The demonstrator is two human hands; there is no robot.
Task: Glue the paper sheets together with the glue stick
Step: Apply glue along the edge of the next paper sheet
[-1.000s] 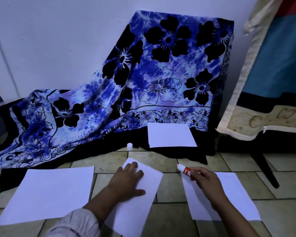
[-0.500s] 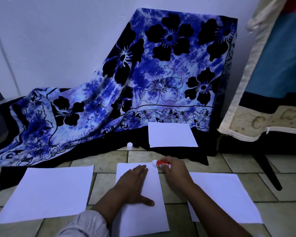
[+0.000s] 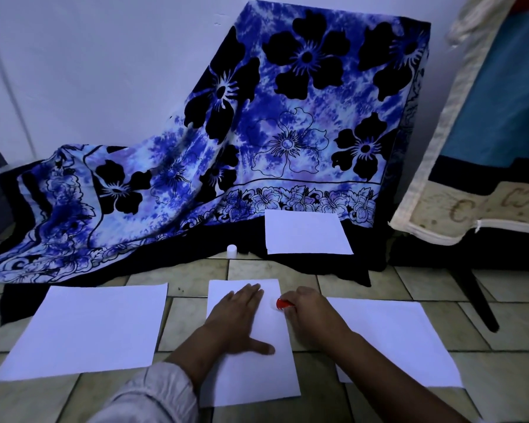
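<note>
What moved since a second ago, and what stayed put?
The right hand, gripping the glue stick, moved left from the right sheet to the middle sheet's right edge. The middle sheet turned from slanted to straight under the left hand. The left hand stayed flat on it; the left sheet, far sheet and white cap did not move.

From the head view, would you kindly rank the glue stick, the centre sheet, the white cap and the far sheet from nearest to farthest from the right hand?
1. glue stick, gripped in the right hand.
2. centre sheet, just to its left.
3. white cap, ahead-left, and far sheet, straight ahead: too close to call.
</note>
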